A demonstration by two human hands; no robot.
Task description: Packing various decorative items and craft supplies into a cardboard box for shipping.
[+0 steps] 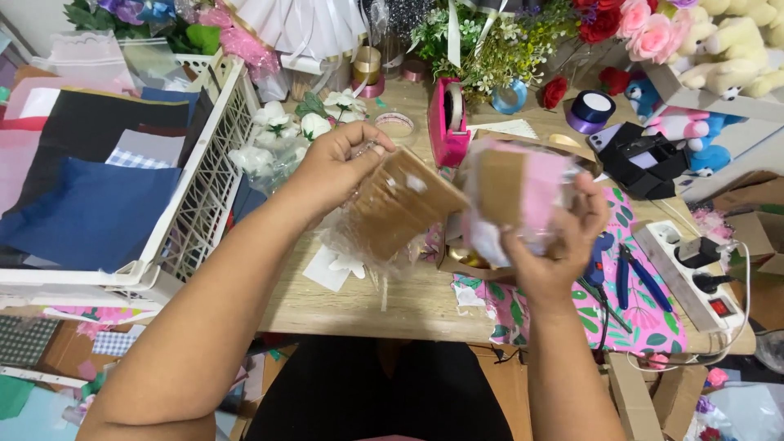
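Crate: a white plastic crate is standing at the left of the table, holding folded dark, blue and pink cloth
White flowers: artificial white flowers are lying just beside the crate, behind the left hand
Left hand: the left hand is closing its fingers round the upper end of a brown cardboard piece, pinching it together with clear wrap
Cardboard piece: it is hanging tilted above the wooden table, between the two hands; it is looking light, thin and fairly stiff, so gripping near an edge seems enough, though it could crease
Clear wrap: it is trailing loose under the cardboard, looking soft, crinkly and probably slippery; holding it against the card appears safer than by the film alone
Tape dispenser: a pink tape dispenser is standing behind the hands
Right hand: the right hand is cupping a blurred pink and brown bundle from below, fingers wrapping its far side
Bundle: it is looking light and soft-edged, touching the cardboard's right end or just beside it; which, I cannot tell
Pliers: blue-handled pliers are lying on a pink leaf-print sheet, at the right
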